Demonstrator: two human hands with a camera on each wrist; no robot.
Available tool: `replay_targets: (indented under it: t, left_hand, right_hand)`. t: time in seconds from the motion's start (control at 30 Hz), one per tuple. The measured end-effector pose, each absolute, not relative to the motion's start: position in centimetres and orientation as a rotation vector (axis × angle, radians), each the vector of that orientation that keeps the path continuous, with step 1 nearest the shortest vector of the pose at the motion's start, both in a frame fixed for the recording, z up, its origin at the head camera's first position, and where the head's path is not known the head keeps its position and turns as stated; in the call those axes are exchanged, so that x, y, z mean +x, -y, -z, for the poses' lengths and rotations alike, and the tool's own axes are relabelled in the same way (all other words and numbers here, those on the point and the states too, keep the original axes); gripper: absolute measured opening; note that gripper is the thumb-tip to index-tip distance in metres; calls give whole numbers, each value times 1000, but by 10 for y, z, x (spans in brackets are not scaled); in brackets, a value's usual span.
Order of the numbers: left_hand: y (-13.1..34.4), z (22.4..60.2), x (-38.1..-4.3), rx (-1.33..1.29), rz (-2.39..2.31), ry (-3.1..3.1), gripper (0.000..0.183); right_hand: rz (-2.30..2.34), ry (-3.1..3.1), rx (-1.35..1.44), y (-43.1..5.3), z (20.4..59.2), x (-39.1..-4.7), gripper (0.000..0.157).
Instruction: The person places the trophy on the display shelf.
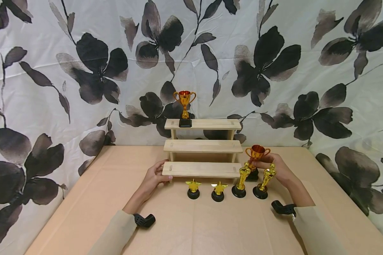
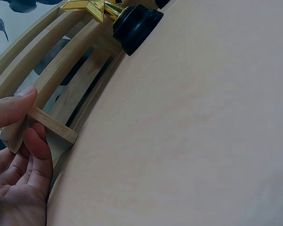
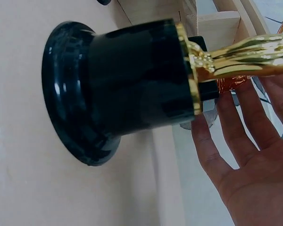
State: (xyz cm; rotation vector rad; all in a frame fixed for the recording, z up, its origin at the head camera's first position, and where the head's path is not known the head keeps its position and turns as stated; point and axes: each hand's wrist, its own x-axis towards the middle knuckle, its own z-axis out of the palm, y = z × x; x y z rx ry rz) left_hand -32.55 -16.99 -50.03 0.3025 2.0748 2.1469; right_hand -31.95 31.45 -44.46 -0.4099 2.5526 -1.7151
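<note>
Sleeves [image 1: 115,233] over tan tbl [image 1: 194,226] w/ shelf [image 1: 202,146]; floral bkdrp [image 1: 223,35]

Both arms [image 1: 118,232] stretch forward, well apart, the left hand [image 1: 153,177] pinching and the right hand [image 1: 280,170] gripping.

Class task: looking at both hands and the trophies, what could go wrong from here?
The right hand holds a cup close behind two gold statuettes, so moving it might knock one over.
The left hand grips the lowest step of the wooden stand; a tug could shift it and perhaps topple the upper cup on the top step.
</note>
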Motion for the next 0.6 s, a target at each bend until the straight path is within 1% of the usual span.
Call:
replay_targets:
  t: [0.3,0.53,0.6]
  left_hand:
    - [170,500,-325,316,-2139,-2072,87]
    - [169,501,-325,304,-2142,-2077,87]
    - [169,501,-325,302,-2141,-2081,87]
  right_hand:
    - [1698,-2587,-387,-319,438,-318,49]
    - [1728,-2582,-387,-322,435,-318,44]
    - [1727,-2584,-384,-323,434,-317,44]
